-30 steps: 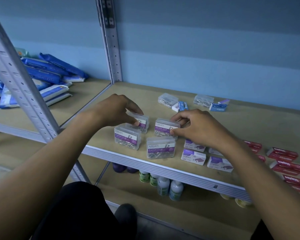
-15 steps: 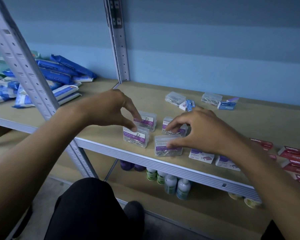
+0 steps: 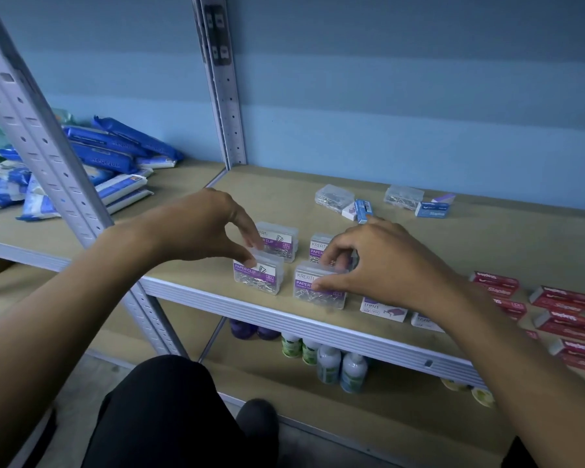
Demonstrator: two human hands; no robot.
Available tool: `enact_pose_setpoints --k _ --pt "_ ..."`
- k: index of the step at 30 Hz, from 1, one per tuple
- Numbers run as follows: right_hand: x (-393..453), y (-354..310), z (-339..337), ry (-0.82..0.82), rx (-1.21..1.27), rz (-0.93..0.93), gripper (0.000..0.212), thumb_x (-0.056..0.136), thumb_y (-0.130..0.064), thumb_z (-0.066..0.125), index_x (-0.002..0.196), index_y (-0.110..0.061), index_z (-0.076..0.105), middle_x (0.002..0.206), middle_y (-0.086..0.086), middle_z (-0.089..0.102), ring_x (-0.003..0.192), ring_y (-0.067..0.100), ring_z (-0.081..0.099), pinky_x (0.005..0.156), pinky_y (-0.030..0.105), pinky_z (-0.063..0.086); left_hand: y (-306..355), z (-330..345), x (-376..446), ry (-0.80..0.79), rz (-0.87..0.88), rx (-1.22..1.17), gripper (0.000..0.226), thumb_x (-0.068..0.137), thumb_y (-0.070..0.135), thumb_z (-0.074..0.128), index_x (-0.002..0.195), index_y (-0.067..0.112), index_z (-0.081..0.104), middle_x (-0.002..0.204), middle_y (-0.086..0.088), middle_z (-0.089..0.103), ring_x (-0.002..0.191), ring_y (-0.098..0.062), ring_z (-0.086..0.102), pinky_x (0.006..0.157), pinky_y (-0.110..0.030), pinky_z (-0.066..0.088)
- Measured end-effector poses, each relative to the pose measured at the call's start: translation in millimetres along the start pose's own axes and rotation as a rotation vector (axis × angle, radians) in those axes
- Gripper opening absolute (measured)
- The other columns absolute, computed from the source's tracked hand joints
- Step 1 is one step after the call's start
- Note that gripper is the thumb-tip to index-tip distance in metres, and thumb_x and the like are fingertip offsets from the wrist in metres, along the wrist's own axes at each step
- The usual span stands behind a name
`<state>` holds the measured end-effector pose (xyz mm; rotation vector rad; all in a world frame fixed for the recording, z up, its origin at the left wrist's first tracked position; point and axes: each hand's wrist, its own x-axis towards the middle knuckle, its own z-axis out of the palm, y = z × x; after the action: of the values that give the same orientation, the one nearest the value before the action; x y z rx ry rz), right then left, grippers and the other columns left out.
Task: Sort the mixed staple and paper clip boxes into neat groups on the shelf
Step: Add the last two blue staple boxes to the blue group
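Four clear paper clip boxes are grouped two by two near the front edge of the shelf (image 3: 318, 184). The front-left box (image 3: 258, 276) is touched at its top rear edge by the thumb of the left hand (image 3: 203, 228), whose fingers arch loosely without closing. The front-right box (image 3: 320, 288) is pinched between thumb and curled fingers of the right hand (image 3: 382, 265); red staple boxes (image 3: 561, 300) lie well apart to the right.
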<state>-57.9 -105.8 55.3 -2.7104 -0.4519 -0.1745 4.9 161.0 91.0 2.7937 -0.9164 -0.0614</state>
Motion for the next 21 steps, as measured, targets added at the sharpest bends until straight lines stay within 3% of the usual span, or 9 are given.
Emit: enact_pose_setpoints --k 2,4,8,11,13,17,21 --pt "-1 4 -9 -0.005 0.107 0.042 0.048 0.064 -0.076 0.073 0.096 -0.04 0.073 0.077 -0.018 0.07 0.074 -0.002 0.061 0.071 0.025 0.052 3 -2 3 0.01 0.01 -0.004 0.03 0.071 0.047 0.08 0.1 0.044 0.073 0.102 0.027 0.069 0.098 0.008 0.057 0.083 -0.011 0.043" --pt "-1 16 -20 0.038 0.168 0.091 0.036 0.071 -0.066 0.076 0.096 -0.041 0.073 0.076 -0.014 0.07 0.066 -0.002 0.06 0.061 0.021 0.046 11 -4 11 0.047 0.028 -0.025 0.032 0.073 0.047 0.08 0.104 0.044 0.072 0.104 0.029 0.069 0.098 0.009 0.058 0.083 -0.012 0.046" --pt "0 59 -38 0.101 0.135 0.206 0.013 0.082 -0.043 0.074 0.094 -0.038 0.074 0.076 -0.01 0.069 0.063 -0.003 0.057 0.062 0.021 0.043 38 0 41 0.142 0.084 0.012 0.036 0.075 0.05 0.076 0.11 0.045 0.068 0.105 0.029 0.068 0.095 0.003 0.06 0.082 -0.025 0.053" --pt "-1 95 -50 0.061 0.048 0.298 0.009 0.087 -0.037 0.072 0.096 -0.036 0.074 0.081 -0.011 0.069 0.067 -0.002 0.059 0.061 0.021 0.041 58 5 71 0.16 0.097 -0.005 0.039 0.077 0.049 0.076 0.113 0.039 0.068 0.107 0.024 0.068 0.097 -0.002 0.058 0.075 -0.019 0.048" --pt "1 119 -56 0.063 -0.016 0.336 0.012 0.088 -0.033 0.069 0.099 -0.036 0.073 0.089 -0.01 0.072 0.082 0.008 0.064 0.065 0.022 0.042 66 11 93 0.157 0.062 -0.04 0.039 0.078 0.046 0.077 0.114 0.036 0.067 0.11 0.021 0.065 0.099 -0.002 0.055 0.07 -0.012 0.04" --pt "9 159 -56 0.103 -0.149 0.381 0.029 0.087 -0.024 0.06 0.112 -0.034 0.069 0.115 0.002 0.068 0.101 0.024 0.061 0.084 0.036 0.051 77 28 134 0.12 0.022 -0.052 0.046 0.076 0.043 0.08 0.117 0.028 0.066 0.118 0.012 0.064 0.106 -0.009 0.056 0.082 -0.026 0.044" --pt "17 176 -49 0.069 -0.196 0.41 0.038 0.087 -0.025 0.059 0.122 -0.04 0.059 0.112 -0.002 0.054 0.109 0.025 0.056 0.09 0.042 0.05 81 48 168 0.052 0.051 0.042 0.059 0.074 0.045 0.08 0.126 0.023 0.061 0.124 0.002 0.06 0.117 -0.019 0.054 0.094 -0.033 0.045"
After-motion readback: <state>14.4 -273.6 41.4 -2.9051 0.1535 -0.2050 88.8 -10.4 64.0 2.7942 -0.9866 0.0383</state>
